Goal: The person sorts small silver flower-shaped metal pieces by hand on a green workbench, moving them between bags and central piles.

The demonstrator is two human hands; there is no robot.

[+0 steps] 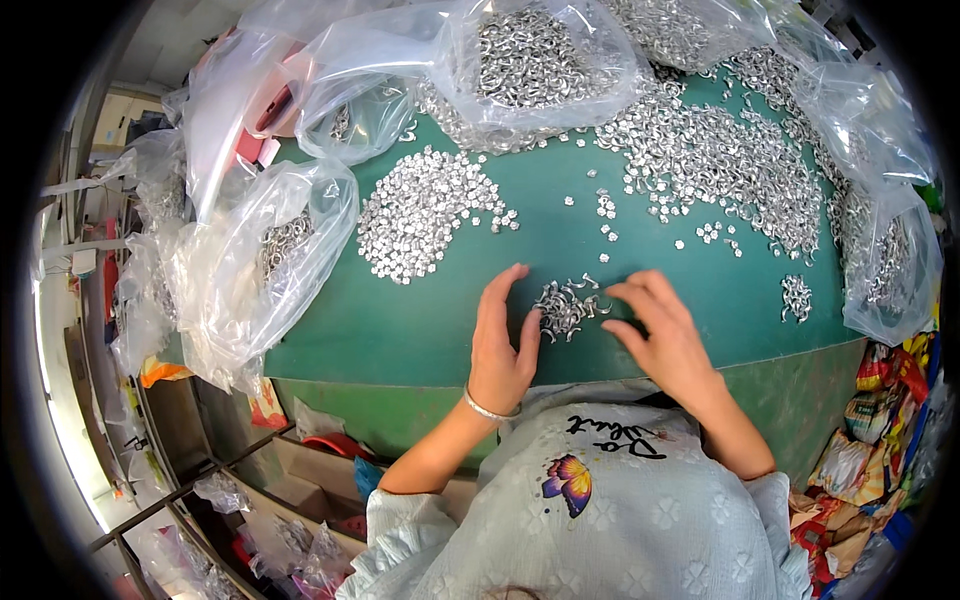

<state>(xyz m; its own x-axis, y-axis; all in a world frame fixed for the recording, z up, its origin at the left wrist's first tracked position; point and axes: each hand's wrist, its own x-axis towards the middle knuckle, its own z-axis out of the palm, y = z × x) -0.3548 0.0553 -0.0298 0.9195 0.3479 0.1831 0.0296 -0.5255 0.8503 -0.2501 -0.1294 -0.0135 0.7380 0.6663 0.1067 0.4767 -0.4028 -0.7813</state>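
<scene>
A small pile of silvery curved metal pieces (pixel 564 310) lies on the green tabletop (pixel 450 330) close to its front edge. My left hand (pixel 502 335) rests along the pile's left side, thumb and fingers apart, the thumb at the pile's edge. On the other side my right hand (pixel 660 330) is spread, its fingertips beside the rightmost pieces. Neither hand visibly grips a piece. Farther back on the left is a heap of small flower-shaped metal pieces (pixel 425 215).
A wide heap of metal pieces (pixel 740 165) covers the back right. A smaller cluster (pixel 796 298) lies near the right edge. Clear plastic bags (pixel 290 260) of pieces line the left, and another full bag (pixel 535 65) stands at the back. Colourful packages (pixel 870 415) fill the lower right.
</scene>
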